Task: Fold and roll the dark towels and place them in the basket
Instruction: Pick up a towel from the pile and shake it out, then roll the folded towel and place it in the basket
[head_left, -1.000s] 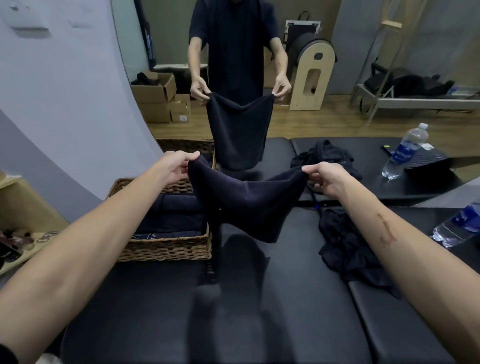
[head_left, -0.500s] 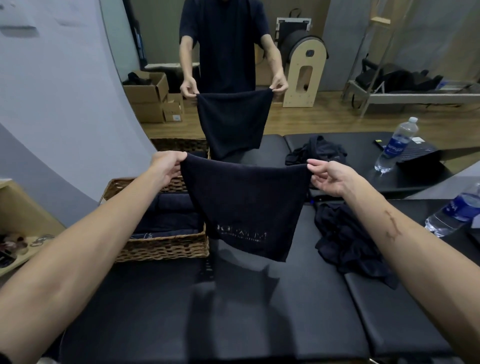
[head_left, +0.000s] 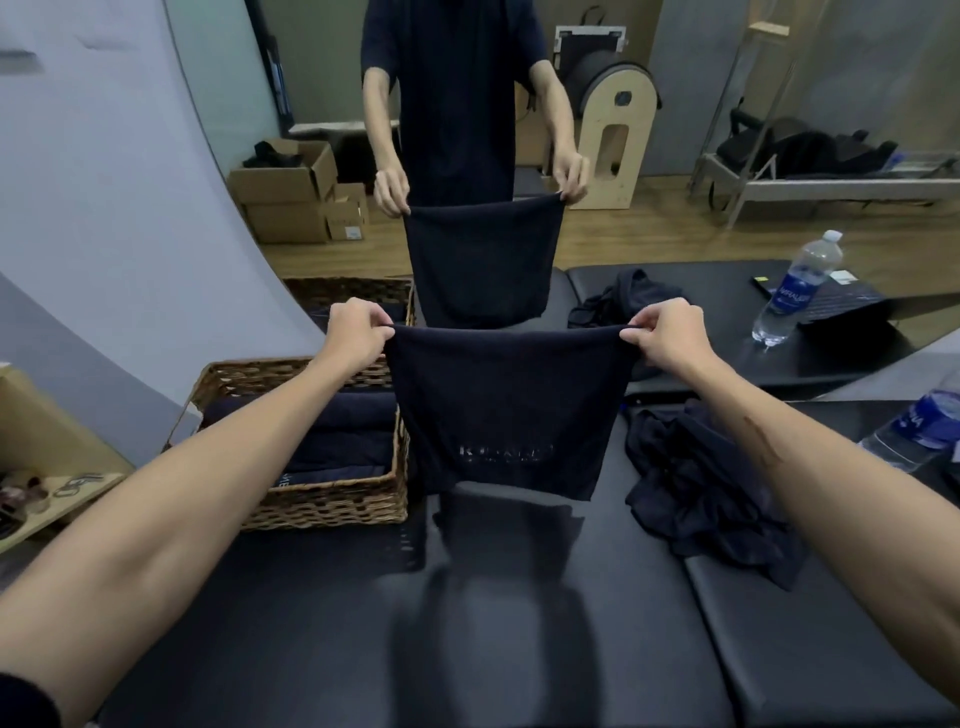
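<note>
Above the black padded table (head_left: 519, 649), left hand (head_left: 353, 332) and right hand (head_left: 665, 338) now pinch the towel (head_left: 504, 410) taut, no longer sagging, ready for folding.

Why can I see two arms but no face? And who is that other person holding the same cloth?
The camera sits on a person's head and looks down, so you see only their arms. The left hand and right hand each pinch a top corner of a dark towel, holding it up flat. The other person is their reflection in a mirror. On the black padded table stands a wicker basket with rolled towels inside. A crumpled dark cloth lies to the right.
</note>
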